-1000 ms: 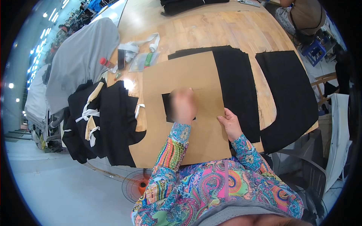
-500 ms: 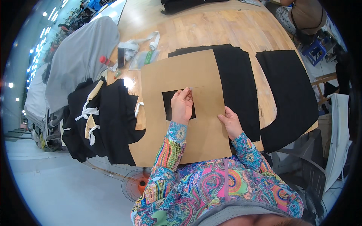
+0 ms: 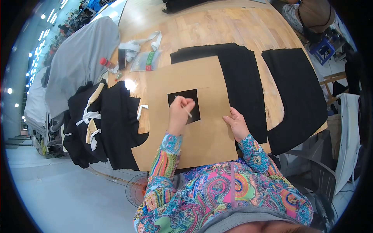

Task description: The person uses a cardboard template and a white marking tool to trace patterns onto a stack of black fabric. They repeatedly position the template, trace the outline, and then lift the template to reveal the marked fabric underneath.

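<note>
A brown cardboard sheet (image 3: 211,139) with a square cut-out lies over black fabric (image 3: 243,89), and the dark cloth shows through the opening. My left hand (image 3: 180,113) is over that cut-out, fingers closed around a thin pale pencil-like stick (image 3: 188,112). The stick's upper tip points to the top left of the opening; whether it touches the cloth I cannot tell. At the sheet's right edge, my right hand (image 3: 237,124) pinches the cardboard with the thumb on top, its other fingers partly hidden.
Another black fabric piece (image 3: 297,97) lies to the right. Stacked black cloth (image 3: 118,128), with white ties (image 3: 91,115), is at left. Beyond sit a red-capped bottle (image 3: 105,62), a phone (image 3: 122,58) and a plastic packet (image 3: 145,61). A person (image 3: 316,15) is at the far right.
My left hand has moved from the cut-out's upper right corner leftward and slightly down, so the pale stick now shows. The cardboard has tipped slightly; my right hand stays at its edge.
</note>
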Demonstrator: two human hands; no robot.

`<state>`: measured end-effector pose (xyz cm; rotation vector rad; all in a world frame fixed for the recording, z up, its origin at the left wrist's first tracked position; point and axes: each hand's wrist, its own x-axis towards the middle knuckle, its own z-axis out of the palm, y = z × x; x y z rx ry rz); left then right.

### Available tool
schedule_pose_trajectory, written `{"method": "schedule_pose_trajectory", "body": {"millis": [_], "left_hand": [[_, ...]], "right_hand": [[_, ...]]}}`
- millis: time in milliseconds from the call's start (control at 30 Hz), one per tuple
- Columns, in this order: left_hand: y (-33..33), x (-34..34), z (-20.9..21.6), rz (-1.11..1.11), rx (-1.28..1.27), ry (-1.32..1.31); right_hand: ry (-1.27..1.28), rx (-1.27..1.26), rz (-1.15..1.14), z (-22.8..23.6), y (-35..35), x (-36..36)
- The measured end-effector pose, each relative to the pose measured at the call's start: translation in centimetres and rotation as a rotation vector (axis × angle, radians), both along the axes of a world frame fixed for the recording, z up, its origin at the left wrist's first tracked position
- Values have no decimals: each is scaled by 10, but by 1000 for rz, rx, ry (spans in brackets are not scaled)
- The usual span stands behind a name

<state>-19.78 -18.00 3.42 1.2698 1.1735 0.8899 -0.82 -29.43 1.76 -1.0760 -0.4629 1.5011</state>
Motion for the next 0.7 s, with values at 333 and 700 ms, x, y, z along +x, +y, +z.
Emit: {"method": "schedule_pose_trajectory", "body": {"millis": [333,700], "left_hand": [[-29,-17,11,-426,147,505],[-33,-5,2,-353,49,374]], "right_hand": [[5,18,20,1,0,-1],[-11,16,27,3,0,1]]}}
